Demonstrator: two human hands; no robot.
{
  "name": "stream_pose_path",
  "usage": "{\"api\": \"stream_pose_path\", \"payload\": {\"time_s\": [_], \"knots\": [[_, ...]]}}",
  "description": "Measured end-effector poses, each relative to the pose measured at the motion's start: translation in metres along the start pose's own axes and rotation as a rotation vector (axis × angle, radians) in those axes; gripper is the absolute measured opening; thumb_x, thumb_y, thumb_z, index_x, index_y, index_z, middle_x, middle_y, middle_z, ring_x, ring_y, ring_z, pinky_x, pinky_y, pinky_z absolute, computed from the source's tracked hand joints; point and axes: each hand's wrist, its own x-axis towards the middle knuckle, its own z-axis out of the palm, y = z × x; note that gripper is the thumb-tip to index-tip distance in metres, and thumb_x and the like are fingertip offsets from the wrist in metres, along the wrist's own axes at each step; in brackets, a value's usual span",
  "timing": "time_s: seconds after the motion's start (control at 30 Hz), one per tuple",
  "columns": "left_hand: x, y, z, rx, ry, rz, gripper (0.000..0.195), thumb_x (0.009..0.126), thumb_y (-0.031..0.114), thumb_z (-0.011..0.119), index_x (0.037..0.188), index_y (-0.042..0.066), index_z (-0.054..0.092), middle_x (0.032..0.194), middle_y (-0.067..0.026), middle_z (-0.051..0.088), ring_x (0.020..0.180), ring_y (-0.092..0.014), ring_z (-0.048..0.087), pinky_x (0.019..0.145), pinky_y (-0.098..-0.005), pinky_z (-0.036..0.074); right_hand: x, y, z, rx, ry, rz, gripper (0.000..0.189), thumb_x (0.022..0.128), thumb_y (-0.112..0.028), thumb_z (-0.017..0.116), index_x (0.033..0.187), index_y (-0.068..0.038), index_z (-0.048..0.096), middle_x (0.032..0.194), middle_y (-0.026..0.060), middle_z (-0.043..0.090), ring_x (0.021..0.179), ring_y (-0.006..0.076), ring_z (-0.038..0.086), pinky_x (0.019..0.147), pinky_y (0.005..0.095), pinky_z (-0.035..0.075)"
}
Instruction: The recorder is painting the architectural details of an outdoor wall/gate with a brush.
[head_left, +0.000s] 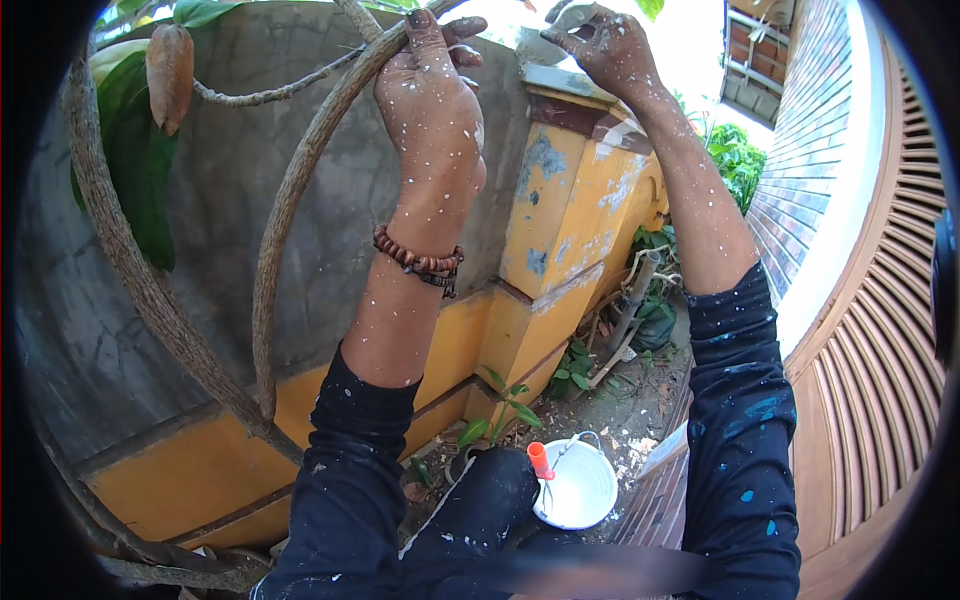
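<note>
My left hand (431, 97), spattered with white specks, is at the top of the view with its thumb over a woody branch (307, 161). The fingers curl behind that branch. To the right, my raised right hand (611, 52) pinches a small whitish thing (576, 16) at the picture's upper edge. Bright light there hides what it is. Beneath the right hand stands a yellow pillar (551, 202) with flaking paint and a pale cap. On the ground below both arms is a white bucket (589, 487), with an orange plastic handle (538, 457) at its rim.
A grey rendered wall (225, 262) with a yellow base runs along the left. A thicker stem (139, 240) curves in front of it, beside a dried brown pod (169, 79). Brown slatted woodwork (892, 360) lines the right. Plants (574, 367) and a cut pipe (634, 300) stand beyond the bucket.
</note>
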Motion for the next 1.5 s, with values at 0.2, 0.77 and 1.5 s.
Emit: {"api": "stream_pose_path", "payload": {"time_s": [0.2,0.77,1.5], "knots": [[-0.004,0.001,-0.008,0.002,0.007,-0.078,0.034,0.104,0.034,0.049,0.105,0.005,0.065,0.099,-0.0066,0.073,0.076,-0.009,0.059,0.065,-0.0242,0.045,0.021,0.006,-0.038,0.133,-0.093,0.185,0.014,0.081,-0.017,0.065,0.085,-0.004,0.067,0.075,0.014,0.067,0.072,0.028,0.068,0.066,0.04,0.053],[0.006,-0.014,-0.029,-0.266,-0.101,-0.224,0.029,0.1,0.033,0.055,0.119,0.012,0.061,0.091,-0.0014,0.065,0.078,-0.013,0.06,0.069,-0.0305,0.045,-0.016,-0.015,-0.12,0.438,0.077,0.49,0.01,0.078,-0.009,0.076,0.078,-0.003,0.068,0.075,0.009,0.069,0.072,0.0192,0.066,0.065,0.0329,0.052],[0.008,-0.022,-0.023,-0.158,-0.003,-0.181,0.024,0.099,0.03,0.054,0.112,0.011,0.061,0.088,-0.0021,0.067,0.075,-0.013,0.059,0.067,-0.0301,0.043,-0.095,-0.064,-0.087,0.234,0.399,0.536,0.016,0.086,-0.014,0.075,0.094,-0.001,0.071,0.087,0.0083,0.074,0.075,0.018,0.073,0.067,0.0244,0.057]]}}
